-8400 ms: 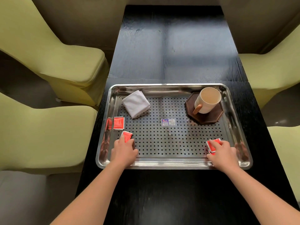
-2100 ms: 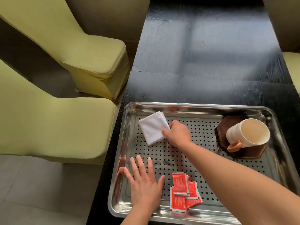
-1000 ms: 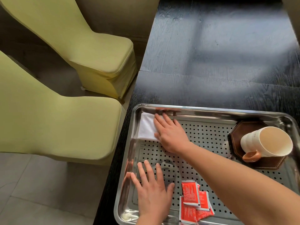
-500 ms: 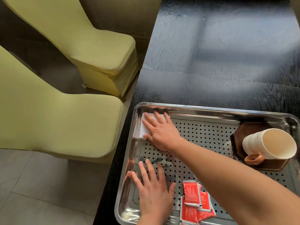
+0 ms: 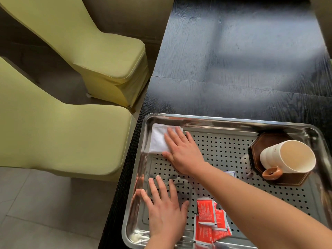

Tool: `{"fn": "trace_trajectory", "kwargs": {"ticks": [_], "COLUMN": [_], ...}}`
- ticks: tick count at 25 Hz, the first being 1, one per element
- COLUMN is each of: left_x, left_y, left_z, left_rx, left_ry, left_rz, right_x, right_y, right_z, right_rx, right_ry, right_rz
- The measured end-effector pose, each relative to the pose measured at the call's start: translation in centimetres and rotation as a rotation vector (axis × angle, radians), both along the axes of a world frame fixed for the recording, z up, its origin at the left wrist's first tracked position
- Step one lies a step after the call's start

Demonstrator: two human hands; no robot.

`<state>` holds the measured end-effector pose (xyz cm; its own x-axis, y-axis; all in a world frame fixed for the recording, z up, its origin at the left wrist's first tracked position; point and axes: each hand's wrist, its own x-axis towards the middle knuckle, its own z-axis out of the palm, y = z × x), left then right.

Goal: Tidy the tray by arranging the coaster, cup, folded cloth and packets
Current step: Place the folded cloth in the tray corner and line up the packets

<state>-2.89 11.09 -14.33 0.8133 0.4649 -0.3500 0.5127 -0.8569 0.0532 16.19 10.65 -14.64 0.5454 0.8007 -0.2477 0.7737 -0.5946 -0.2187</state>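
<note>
A perforated steel tray lies on the black table. The white folded cloth sits squared in the tray's far left corner, and my right hand lies flat with its fingers on the cloth's right half. Flat on the tray floor near the front left rests my left hand, fingers spread, holding nothing. Several red packets are stacked at the front, just right of that hand. A cream cup with a brown handle stands on the dark octagonal coaster at the tray's far right.
Two yellow-green covered chairs stand close to the table's left edge. The black table stretches beyond the tray. A small blue sticker on the tray floor peeks out by my right forearm.
My right hand pushed the cloth from a tilted spot into the far left corner and now has slid slightly right, uncovering more cloth. The left hand stayed flat on the tray.
</note>
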Motion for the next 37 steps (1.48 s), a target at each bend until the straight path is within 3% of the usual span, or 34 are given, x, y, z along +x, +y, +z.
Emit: {"fn": "trace_trajectory", "kwargs": {"ticks": [5, 10, 15, 22, 26, 29, 32, 37], "left_x": [0.0, 0.1, 0.2, 0.6, 1.9, 5.2, 9.9, 17.6], "left_y": [0.1, 0.5, 0.8, 1.0, -0.9, -5.9, -11.7, -15.9], "left_z": [0.4, 0.2, 1.0, 2.5, 4.3, 6.7, 8.6, 8.6], "left_rx": [0.023, 0.008, -0.053, -0.161, -0.155, -0.356, -0.626, -1.264], "left_ry": [0.042, 0.11, 0.08, -0.033, -0.126, -0.356, -0.444, -0.254], "left_rz": [0.011, 0.019, 0.044, 0.18, 0.155, -0.006, -0.047, 0.538], "right_x": [-2.3, -5.9, -8.7, -3.8, -0.4, 1.5, 2.9, 4.1], "right_y": [-2.3, -10.2, -19.7, -30.3, -32.0, -32.3, -32.3, -32.9], "right_z": [2.3, 4.1, 5.8, 7.2, 7.5, 7.6, 7.5, 6.6], "right_rx": [0.321, 0.473, 0.469, 0.556, 0.52, 0.451, 0.391, 0.287], "right_ry": [0.087, 0.182, 0.224, 0.202, 0.236, 0.243, 0.27, 0.299], "right_rz": [-0.19, -0.443, -0.671, -1.366, -1.449, -1.422, -1.429, -1.41]}}
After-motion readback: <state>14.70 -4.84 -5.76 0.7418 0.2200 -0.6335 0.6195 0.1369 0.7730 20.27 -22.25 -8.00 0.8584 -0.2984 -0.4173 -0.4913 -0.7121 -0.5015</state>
